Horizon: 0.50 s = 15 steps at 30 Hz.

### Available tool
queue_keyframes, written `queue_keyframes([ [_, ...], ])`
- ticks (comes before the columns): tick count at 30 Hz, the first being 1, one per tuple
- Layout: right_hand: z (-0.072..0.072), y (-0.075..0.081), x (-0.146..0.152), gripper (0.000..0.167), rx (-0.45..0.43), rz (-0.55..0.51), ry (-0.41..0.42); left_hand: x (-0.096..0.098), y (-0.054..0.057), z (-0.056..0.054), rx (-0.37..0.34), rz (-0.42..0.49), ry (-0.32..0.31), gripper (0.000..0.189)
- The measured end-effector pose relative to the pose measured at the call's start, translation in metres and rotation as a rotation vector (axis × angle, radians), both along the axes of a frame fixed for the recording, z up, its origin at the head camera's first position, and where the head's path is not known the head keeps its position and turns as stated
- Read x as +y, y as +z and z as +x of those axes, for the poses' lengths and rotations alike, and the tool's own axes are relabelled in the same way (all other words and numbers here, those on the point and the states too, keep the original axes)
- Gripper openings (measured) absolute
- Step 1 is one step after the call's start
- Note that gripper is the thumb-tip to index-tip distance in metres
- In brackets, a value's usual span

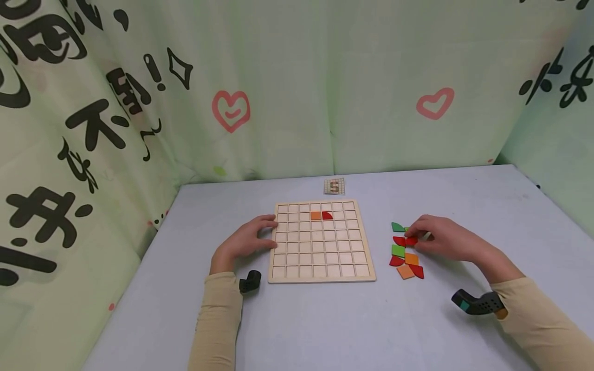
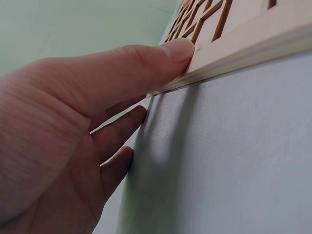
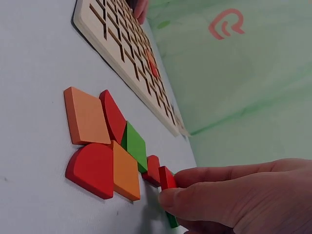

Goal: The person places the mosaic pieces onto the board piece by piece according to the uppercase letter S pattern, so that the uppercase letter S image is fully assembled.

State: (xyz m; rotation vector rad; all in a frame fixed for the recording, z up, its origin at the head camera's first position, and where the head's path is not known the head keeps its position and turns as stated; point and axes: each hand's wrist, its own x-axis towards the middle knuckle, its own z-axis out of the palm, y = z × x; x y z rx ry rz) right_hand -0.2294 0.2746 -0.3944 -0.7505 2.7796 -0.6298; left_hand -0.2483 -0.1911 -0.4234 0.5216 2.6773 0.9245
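Note:
A wooden grid board (image 1: 325, 282) lies flat, with an orange square piece (image 1: 316, 216) and a red rounded piece (image 1: 327, 215) set in its upper cells. At its left edge rests my left hand (image 1: 243, 238), thumb (image 2: 178, 49) touching the rim and fingers loosely extended. My right hand (image 1: 443, 238) pinches a red piece (image 3: 167, 178) between thumb and fingers, at the far end of the loose pieces. Close to those fingers lie another red piece (image 1: 399, 241) and a green piece (image 1: 397, 227). Part of the pinched piece is hidden behind the thumb.
Nearer me in the pile are a light green square (image 1: 398, 251), orange squares (image 1: 406, 272) and red rounded pieces (image 1: 416, 271). A small patterned card (image 1: 334, 186) lies behind the board. Printed curtains (image 1: 297, 103) stand around the white table (image 1: 315, 330).

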Motion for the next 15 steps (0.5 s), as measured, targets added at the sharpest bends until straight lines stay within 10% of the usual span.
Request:
queue_keyframes([
  [15, 0.0033, 0.0028, -0.007, 0.027, 0.051, -0.057, -0.009, 0.0006, 0.0014, 0.0009, -0.002, -0.005, 0.007, 0.058],
])
